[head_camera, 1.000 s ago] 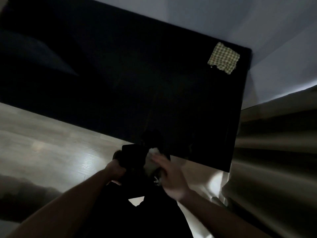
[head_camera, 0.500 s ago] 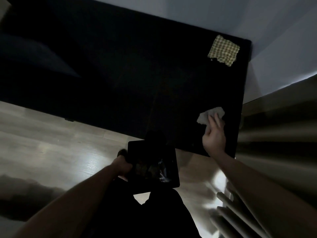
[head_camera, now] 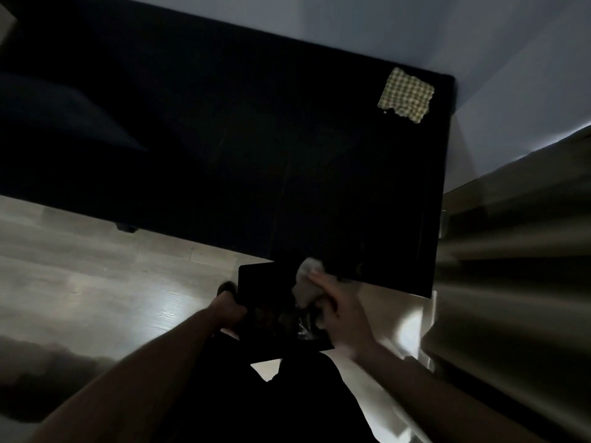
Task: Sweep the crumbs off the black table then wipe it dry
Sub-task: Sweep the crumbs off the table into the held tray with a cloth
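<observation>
Right hand (head_camera: 339, 310) motion-blurred lower centre, grip on tissue (head_camera: 305, 282) unclear. Tray (head_camera: 256, 282) contents too dark to identify. Table (head_camera: 224, 155) cut off at left edge. Crumbs indiscernible.

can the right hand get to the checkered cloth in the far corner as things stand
Probably not straight away. The right hand grips a crumpled tissue at the table's near edge; the checkered cloth lies across the bare black table, likely needing a lean.

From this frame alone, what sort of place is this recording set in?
Probably a dim room in a home: a low black table against a pale wall, wood-look plank floor, and curtain folds at the right.
</observation>
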The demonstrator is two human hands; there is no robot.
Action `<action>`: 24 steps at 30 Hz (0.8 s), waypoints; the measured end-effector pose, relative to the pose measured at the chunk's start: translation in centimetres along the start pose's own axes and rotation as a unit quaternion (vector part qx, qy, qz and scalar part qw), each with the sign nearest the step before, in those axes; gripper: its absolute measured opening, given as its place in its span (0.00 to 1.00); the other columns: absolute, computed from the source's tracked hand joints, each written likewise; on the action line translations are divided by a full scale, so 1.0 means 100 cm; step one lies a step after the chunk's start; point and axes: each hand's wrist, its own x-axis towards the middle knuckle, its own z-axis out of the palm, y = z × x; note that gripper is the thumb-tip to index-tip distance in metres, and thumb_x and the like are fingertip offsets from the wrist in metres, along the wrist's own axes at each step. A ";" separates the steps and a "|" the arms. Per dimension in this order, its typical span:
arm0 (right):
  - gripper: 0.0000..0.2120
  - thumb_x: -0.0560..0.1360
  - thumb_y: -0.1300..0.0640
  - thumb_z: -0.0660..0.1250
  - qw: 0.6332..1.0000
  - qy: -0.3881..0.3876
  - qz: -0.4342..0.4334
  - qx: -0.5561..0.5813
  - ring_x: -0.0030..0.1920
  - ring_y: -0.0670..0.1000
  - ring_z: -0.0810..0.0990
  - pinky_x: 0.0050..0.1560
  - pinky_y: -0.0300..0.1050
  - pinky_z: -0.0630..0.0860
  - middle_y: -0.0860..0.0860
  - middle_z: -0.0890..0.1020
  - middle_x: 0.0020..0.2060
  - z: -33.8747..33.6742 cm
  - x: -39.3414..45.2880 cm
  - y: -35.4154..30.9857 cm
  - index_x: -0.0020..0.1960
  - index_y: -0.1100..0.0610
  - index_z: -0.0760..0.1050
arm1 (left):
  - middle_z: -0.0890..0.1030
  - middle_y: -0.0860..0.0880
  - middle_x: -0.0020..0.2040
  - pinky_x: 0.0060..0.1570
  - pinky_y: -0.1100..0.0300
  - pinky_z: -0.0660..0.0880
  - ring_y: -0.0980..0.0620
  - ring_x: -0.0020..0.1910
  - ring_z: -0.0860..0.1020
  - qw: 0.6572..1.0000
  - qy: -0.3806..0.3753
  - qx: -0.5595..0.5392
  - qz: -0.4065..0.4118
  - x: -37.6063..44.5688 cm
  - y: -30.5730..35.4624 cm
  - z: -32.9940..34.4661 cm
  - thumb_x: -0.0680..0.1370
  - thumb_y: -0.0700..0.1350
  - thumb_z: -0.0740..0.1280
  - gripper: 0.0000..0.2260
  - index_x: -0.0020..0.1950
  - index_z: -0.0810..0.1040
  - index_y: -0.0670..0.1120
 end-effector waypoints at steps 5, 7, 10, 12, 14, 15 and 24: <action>0.25 0.81 0.71 0.60 0.984 0.166 0.012 -0.062 0.77 0.43 0.68 0.76 0.35 0.63 0.47 0.74 0.75 -0.085 0.040 0.010 0.75 0.55 0.74 | 0.84 0.37 0.51 0.50 0.54 0.79 0.38 0.56 0.84 0.999 0.015 0.031 0.014 -0.006 0.000 -0.001 0.76 0.41 0.69 0.13 0.56 0.81 0.35; 0.24 0.81 0.69 0.60 0.968 0.220 0.028 -0.119 0.77 0.48 0.69 0.76 0.38 0.64 0.50 0.73 0.75 -0.116 0.058 0.033 0.75 0.58 0.73 | 0.85 0.37 0.52 0.52 0.53 0.80 0.39 0.55 0.84 0.999 0.019 0.043 0.019 -0.009 0.000 -0.002 0.76 0.42 0.69 0.07 0.51 0.79 0.39; 0.25 0.80 0.58 0.56 0.952 0.216 0.091 -0.195 0.78 0.61 0.67 0.77 0.57 0.65 0.57 0.69 0.78 -0.134 0.073 0.074 0.76 0.61 0.71 | 0.85 0.37 0.54 0.52 0.53 0.80 0.39 0.55 0.85 0.998 0.027 0.050 0.023 -0.009 -0.002 -0.003 0.75 0.42 0.69 0.05 0.49 0.77 0.42; 0.30 0.78 0.54 0.53 0.938 0.189 0.094 -0.276 0.78 0.66 0.63 0.78 0.62 0.59 0.60 0.64 0.80 -0.124 0.072 0.088 0.78 0.62 0.67 | 0.85 0.38 0.53 0.52 0.53 0.80 0.40 0.55 0.85 0.998 0.029 0.043 0.026 -0.010 -0.002 -0.004 0.75 0.42 0.69 0.06 0.49 0.77 0.42; 0.31 0.78 0.54 0.54 0.933 0.189 0.103 -0.289 0.80 0.66 0.59 0.80 0.60 0.52 0.60 0.60 0.82 -0.105 0.068 0.085 0.80 0.61 0.63 | 0.85 0.39 0.51 0.52 0.53 0.80 0.40 0.55 0.85 0.998 0.028 0.041 0.025 -0.011 -0.002 -0.004 0.75 0.42 0.69 0.05 0.49 0.76 0.43; 0.31 0.79 0.55 0.54 0.936 0.188 0.109 -0.276 0.81 0.65 0.57 0.81 0.59 0.50 0.59 0.58 0.82 -0.094 0.064 0.078 0.81 0.61 0.62 | 0.84 0.39 0.51 0.52 0.53 0.80 0.40 0.55 0.85 0.998 0.029 0.040 0.024 -0.012 -0.001 -0.004 0.75 0.41 0.69 0.05 0.49 0.76 0.43; 0.17 0.85 0.61 0.60 0.991 -0.020 -0.021 -0.129 0.77 0.50 0.69 0.77 0.39 0.62 0.56 0.70 0.77 0.061 -0.010 0.043 0.72 0.59 0.76 | 0.85 0.38 0.53 0.54 0.53 0.80 0.40 0.56 0.84 1.000 0.022 0.017 0.007 -0.020 0.000 -0.002 0.76 0.42 0.69 0.08 0.53 0.80 0.40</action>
